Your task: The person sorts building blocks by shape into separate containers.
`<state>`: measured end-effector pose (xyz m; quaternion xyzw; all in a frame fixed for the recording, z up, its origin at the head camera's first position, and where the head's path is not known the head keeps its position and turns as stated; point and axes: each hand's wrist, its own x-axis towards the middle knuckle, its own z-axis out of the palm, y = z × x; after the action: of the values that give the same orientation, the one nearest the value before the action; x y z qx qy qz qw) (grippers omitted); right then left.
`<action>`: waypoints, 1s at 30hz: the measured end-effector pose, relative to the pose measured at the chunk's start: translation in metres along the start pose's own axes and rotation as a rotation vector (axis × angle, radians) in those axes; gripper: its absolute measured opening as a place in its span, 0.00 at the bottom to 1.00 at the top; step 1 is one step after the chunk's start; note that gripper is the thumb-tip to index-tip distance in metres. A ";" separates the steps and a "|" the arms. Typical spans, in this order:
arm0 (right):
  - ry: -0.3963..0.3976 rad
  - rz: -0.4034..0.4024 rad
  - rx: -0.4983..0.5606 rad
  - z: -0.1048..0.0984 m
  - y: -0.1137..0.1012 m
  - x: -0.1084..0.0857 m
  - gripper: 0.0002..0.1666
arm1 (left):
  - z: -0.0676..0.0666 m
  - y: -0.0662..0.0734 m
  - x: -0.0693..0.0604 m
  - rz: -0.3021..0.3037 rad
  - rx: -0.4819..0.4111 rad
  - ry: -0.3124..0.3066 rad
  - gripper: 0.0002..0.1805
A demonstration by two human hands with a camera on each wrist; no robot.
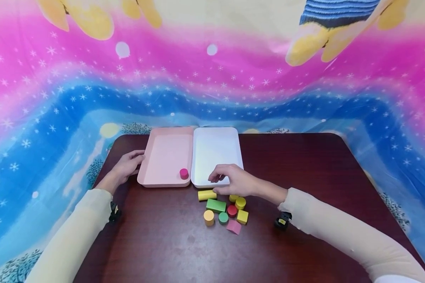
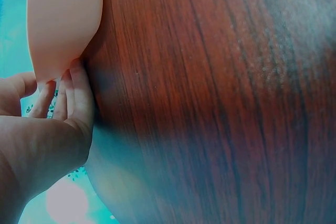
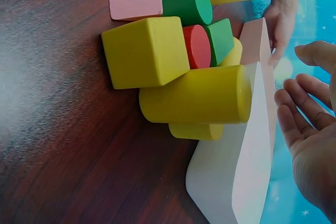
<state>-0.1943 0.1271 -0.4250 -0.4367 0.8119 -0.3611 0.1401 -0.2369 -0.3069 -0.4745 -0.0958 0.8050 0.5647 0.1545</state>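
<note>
My left hand (image 1: 128, 164) holds the left side of the pink tray (image 1: 166, 149); in the left wrist view its thumb is by the rim and its fingers (image 2: 79, 95) are against the wall. A magenta cylinder (image 1: 183, 173) stands inside near that tray's front right corner. Over the front edge of the white tray (image 1: 216, 145) hovers my right hand (image 1: 239, 181), its fingers loosely bent around nothing. Below it lie a yellow cylinder (image 1: 206, 195) and a green block (image 1: 216, 206). The right wrist view shows a gap between the palm and the blocks.
Grouped before the white tray are a red cylinder (image 1: 231, 211), a green cylinder (image 1: 223, 218), a yellow cube (image 1: 242, 217), a pink block (image 1: 234, 226), an orange-yellow cylinder (image 1: 209, 217) and another yellow cylinder (image 1: 240, 203). The dark wooden table (image 1: 156, 243) meets a patterned cloth (image 1: 212, 94) behind.
</note>
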 end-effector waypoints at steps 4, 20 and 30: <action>-0.004 0.025 -0.021 0.001 0.001 -0.004 0.19 | 0.000 0.001 0.000 0.002 -0.007 -0.001 0.31; -0.028 0.034 0.002 0.009 0.002 -0.014 0.18 | -0.001 0.001 -0.002 0.005 -0.003 -0.001 0.32; -0.058 -0.010 0.017 0.016 -0.010 -0.016 0.18 | 0.000 0.001 -0.002 0.009 -0.009 -0.003 0.32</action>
<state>-0.1702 0.1294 -0.4305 -0.4500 0.8022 -0.3557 0.1656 -0.2351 -0.3065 -0.4726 -0.0922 0.8026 0.5692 0.1528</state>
